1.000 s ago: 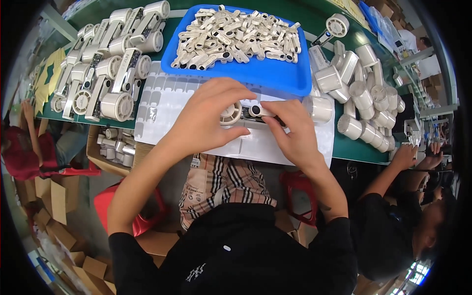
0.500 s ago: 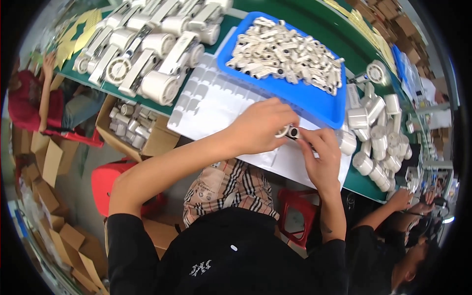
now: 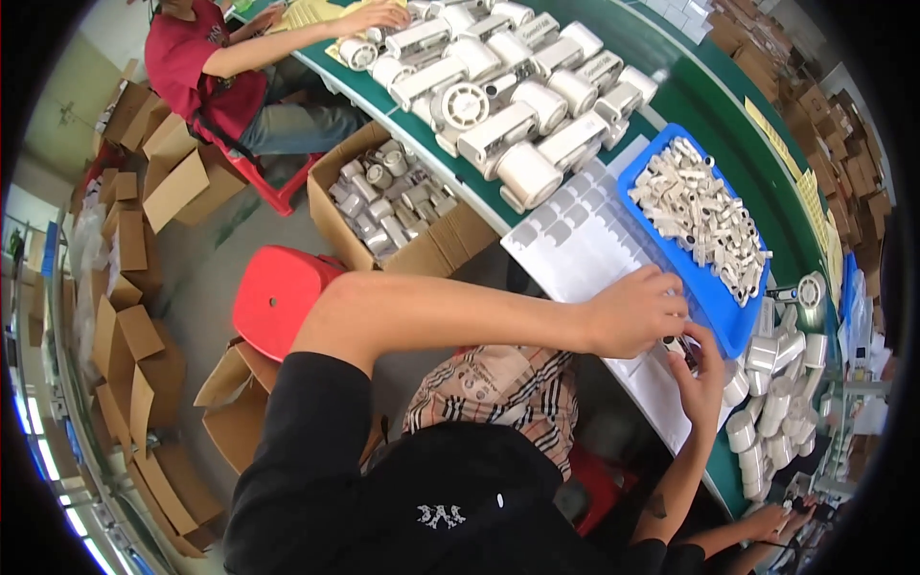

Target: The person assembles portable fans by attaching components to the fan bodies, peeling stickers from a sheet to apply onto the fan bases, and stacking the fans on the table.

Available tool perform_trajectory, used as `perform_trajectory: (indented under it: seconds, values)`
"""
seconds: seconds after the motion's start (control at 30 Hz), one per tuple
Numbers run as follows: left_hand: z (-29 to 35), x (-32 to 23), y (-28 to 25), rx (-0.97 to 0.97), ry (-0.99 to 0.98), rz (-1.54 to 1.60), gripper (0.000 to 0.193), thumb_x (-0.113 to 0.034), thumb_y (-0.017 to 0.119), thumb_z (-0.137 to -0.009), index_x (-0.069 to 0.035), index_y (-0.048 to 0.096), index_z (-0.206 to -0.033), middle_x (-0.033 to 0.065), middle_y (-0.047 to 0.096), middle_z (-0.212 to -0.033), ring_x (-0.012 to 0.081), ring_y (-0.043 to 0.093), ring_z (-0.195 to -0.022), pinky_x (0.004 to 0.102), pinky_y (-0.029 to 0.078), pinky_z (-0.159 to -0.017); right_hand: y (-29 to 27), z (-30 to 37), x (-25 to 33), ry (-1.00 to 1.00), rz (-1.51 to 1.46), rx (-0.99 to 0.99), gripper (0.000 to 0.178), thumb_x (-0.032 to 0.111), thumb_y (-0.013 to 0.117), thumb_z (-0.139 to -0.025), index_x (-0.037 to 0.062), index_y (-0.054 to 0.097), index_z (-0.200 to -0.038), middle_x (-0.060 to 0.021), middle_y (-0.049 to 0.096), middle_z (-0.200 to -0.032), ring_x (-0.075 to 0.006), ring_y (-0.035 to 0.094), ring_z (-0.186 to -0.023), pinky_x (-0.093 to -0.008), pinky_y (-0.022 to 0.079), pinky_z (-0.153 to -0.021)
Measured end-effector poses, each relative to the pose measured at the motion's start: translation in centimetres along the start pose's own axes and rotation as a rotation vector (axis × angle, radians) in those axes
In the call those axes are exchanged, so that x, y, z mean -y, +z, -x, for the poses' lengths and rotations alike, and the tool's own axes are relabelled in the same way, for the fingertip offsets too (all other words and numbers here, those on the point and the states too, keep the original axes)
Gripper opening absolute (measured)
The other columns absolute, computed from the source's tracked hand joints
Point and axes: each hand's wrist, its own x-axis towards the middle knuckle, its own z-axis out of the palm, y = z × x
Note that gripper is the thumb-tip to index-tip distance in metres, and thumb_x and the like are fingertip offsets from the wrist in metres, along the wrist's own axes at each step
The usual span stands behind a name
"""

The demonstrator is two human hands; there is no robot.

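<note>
My left hand [image 3: 634, 313] and my right hand [image 3: 701, 376] meet over the edge of a white sheet [image 3: 573, 264] printed with grey rounded shapes. Between their fingertips they pinch a small white plastic part [image 3: 677, 345] with a dark round end, mostly hidden by the fingers. Both hands are closed on it. Just beyond them lies a blue tray [image 3: 632, 172], heaped with small white elongated plastic parts [image 3: 695, 206], many showing dark round ends.
White plastic housings [image 3: 522, 172] crowd the green table [image 3: 460, 172] at far left; more cylindrical ones [image 3: 776, 412] pile at right. A carton of white parts [image 3: 331, 216], a red stool [image 3: 278, 297] and empty cartons [image 3: 144, 335] stand left. Co-workers sit at far left and lower right.
My view has swung left, so the table, tray and hands appear farther right and lower. Both hands still hold the small part together. The co-worker's arm at far left now reaches toward the housings.
</note>
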Motion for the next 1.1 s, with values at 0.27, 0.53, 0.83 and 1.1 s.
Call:
perform_trajectory:
  seconds: [0.27,0.53,0.83,1.1]
  values:
    - [-1.4,-0.2,-2.4,0.405,-0.293,-0.138,0.049,-0.016,0.076,-0.062,-0.011,0.054,-0.105,0.0037,0.065,-0.085,0.0279,0.056,-0.091,0.0413,0.039,-0.077,3.4,-1.1,0.8,-0.337,0.376,0.003,0.053,0.014,0.074,-0.073,0.0008,0.054,-0.120,-0.0151,0.059,-0.108,-0.0351,0.052,-0.096,-0.0407,0.043,-0.084]
    - [-2.3,-1.2,-1.9,0.373,-0.493,0.003,0.043,-0.022,0.084,-0.058,-0.013,0.059,-0.092,0.0030,0.063,-0.082,0.0249,0.056,-0.089,0.0373,0.038,-0.077,3.1,-0.7,0.2,-0.083,0.007,-0.081,0.053,0.012,0.079,-0.068,0.0030,0.061,-0.117,-0.0112,0.064,-0.102,-0.0265,0.058,-0.095,-0.0341,0.046,-0.086]
    - [-2.1,-0.2,-2.2,0.372,-0.445,0.023,0.047,-0.029,0.084,-0.060,-0.011,0.060,-0.097,0.0064,0.064,-0.084,0.0274,0.057,-0.088,0.0401,0.045,-0.077,1.9,-1.1,1.8,-0.188,0.290,-0.014,0.053,0.021,0.076,-0.074,0.0027,0.058,-0.121,-0.0139,0.063,-0.106,-0.0307,0.057,-0.099,-0.0367,0.045,-0.087]
    - [-1.7,0.7,-3.5,0.399,-0.450,0.089,0.043,-0.027,0.081,-0.063,-0.011,0.063,-0.098,0.0087,0.066,-0.092,0.0302,0.056,-0.087,0.0400,0.047,-0.079,0.3,-3.0,4.6,-0.244,0.474,0.173,0.050,0.020,0.071,-0.078,0.0003,0.054,-0.121,-0.0170,0.059,-0.099,-0.0343,0.056,-0.093,-0.0405,0.045,-0.082]
